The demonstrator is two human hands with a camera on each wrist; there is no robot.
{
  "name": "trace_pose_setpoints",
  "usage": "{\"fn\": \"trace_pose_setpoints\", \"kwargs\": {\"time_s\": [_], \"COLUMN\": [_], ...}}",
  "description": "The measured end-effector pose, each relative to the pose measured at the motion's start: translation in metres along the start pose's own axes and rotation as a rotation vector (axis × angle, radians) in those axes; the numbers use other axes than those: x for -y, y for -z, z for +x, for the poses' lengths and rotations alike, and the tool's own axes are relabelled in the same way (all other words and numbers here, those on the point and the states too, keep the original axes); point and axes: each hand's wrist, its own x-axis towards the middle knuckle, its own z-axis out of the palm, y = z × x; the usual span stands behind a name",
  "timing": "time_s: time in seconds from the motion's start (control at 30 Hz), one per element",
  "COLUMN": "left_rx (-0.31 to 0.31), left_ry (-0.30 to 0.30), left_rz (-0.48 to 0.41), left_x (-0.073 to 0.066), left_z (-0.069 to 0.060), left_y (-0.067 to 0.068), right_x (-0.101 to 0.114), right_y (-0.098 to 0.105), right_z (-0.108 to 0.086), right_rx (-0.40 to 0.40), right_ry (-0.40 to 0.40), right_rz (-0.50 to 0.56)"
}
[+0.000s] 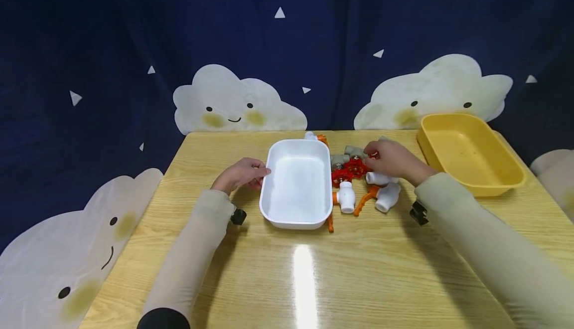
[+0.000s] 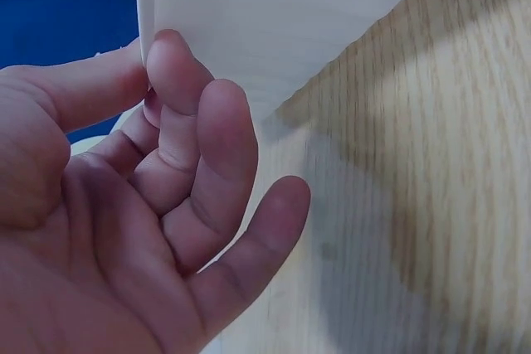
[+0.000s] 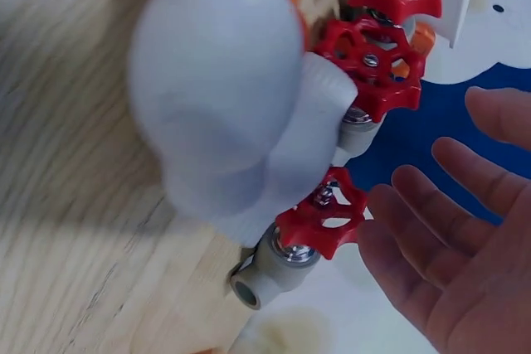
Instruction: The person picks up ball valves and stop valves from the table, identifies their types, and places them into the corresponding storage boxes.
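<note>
My left hand (image 1: 245, 173) pinches the left rim of a white plastic basin (image 1: 296, 189) between thumb and fingertips; the other fingers curl loosely below the rim in the left wrist view. Nothing lies in the basin. My right hand (image 1: 394, 159) reaches over a group of pipe valves to the right. In the right wrist view its loosely bent fingers lie beside a grey valve's red handwheel (image 3: 323, 217), without a grip on it; whether they touch it I cannot tell. Nearby are another red-wheeled valve (image 1: 356, 167) and white ball valves (image 1: 347, 198) with orange handles.
A yellow basin (image 1: 511, 182) stands at the table's right back. An orange valve handle (image 1: 331, 223) sticks out by the white basin's front right corner. Another white valve (image 1: 309, 135) shows behind the basin. A dark blue curtain (image 1: 323, 45) with clouds hangs behind the wooden table (image 1: 251, 279).
</note>
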Motion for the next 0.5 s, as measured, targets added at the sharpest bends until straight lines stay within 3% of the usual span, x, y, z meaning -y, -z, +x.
{"fn": "trace_pose_setpoints", "kwargs": {"time_s": [0.5], "left_rx": [-0.003], "left_ry": [0.0], "left_rz": [-0.026], "left_x": [0.0], "left_z": [-0.002], "left_y": [0.0], "right_x": [0.006], "right_y": [0.016], "right_z": [0.044], "right_rx": [0.096], "right_ry": [-0.203], "right_rz": [0.181]}}
